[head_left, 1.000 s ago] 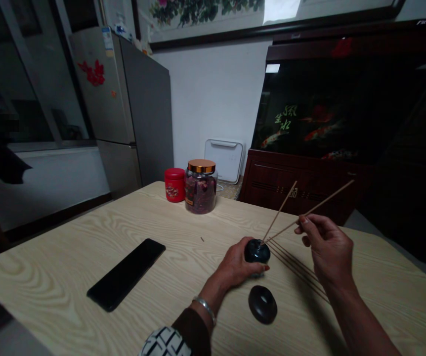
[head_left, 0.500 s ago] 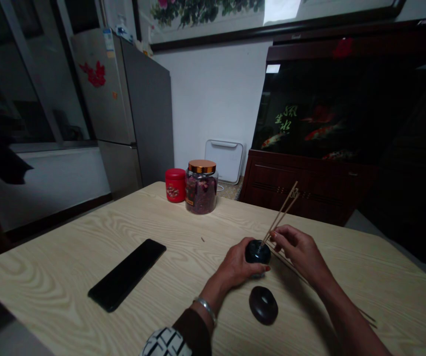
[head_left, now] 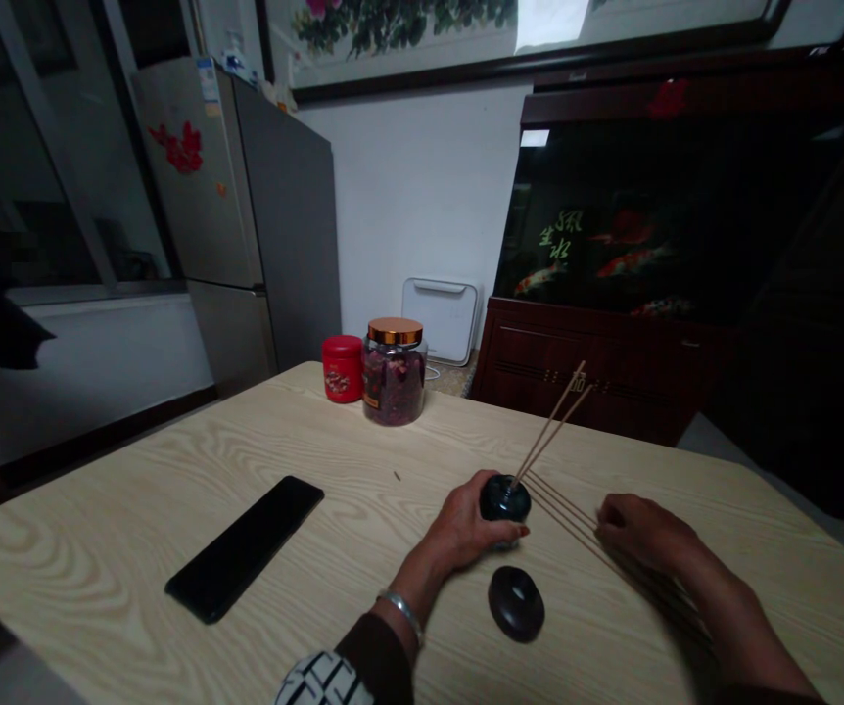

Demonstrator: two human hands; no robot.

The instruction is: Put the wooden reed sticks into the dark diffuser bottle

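A small dark glass diffuser bottle [head_left: 504, 501] stands on the table with my left hand [head_left: 462, 524] wrapped round its side. Two thin reed sticks [head_left: 555, 421] lean out of its neck towards the upper right. To the right, several more reed sticks [head_left: 569, 519] lie slantwise across the tabletop. My right hand [head_left: 646, 534] is low over them, fingers curled and pinched at a stick; the hand partly hides the contact. A dark round lid [head_left: 516, 603] with a hollow in its middle lies in front of the bottle.
On the wooden table [head_left: 363, 548] a black phone [head_left: 246, 548] lies at left. A red canister [head_left: 343, 369] and a clear jar [head_left: 394, 372] with a copper-coloured lid stand at the back edge. Behind are a fridge [head_left: 290, 215] and a fish tank [head_left: 613, 215].
My right hand has left the sticks in the bottle and moved right and down to those on the table. My left hand stays round the bottle. The view has shifted slightly.
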